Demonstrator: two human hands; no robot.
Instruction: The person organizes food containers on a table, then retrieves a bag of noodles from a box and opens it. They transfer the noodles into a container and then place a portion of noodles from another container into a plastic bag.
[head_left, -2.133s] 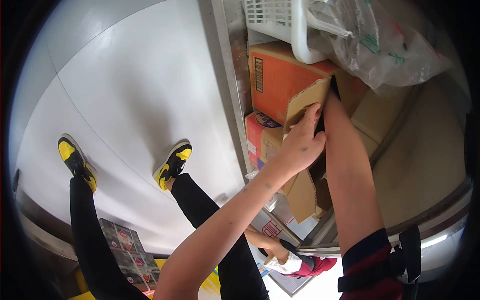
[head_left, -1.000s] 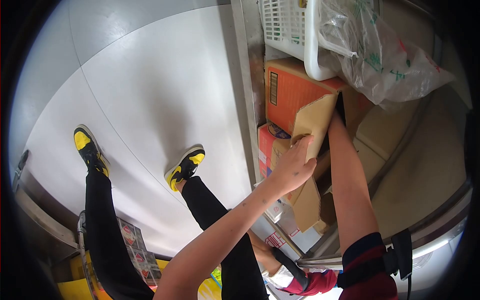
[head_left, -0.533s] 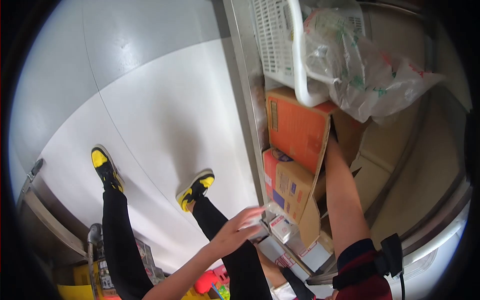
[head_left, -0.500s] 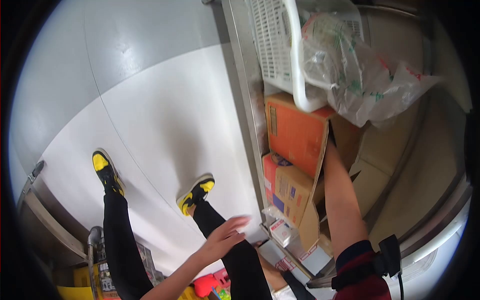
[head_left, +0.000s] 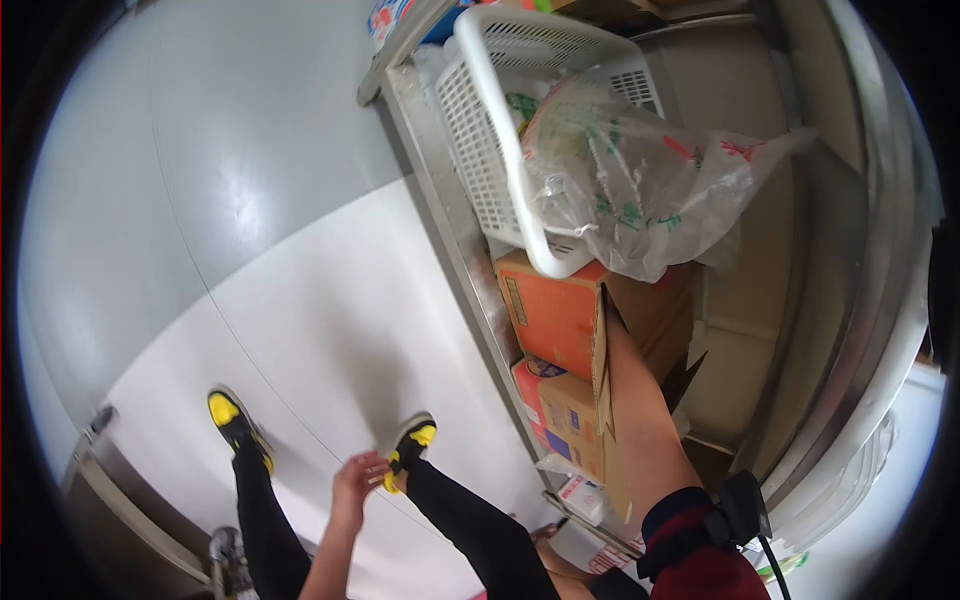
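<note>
My right forearm reaches into an orange cardboard box on a low metal shelf. The right hand itself is hidden inside the box, behind its brown flap. My left hand hangs free over the white floor, fingers loosely apart and holding nothing. It is near my right shoe and well apart from the shelf. A second orange box lies next to the first.
A white plastic basket with a filled clear plastic bag rests on the orange box. A small white and red carton lies by the shelf edge. My other yellow and black shoe stands on the floor at left.
My left hand let go of the box flap and dropped down and left, away from the shelf. The flap swung back against my right arm. The view tilted upward.
</note>
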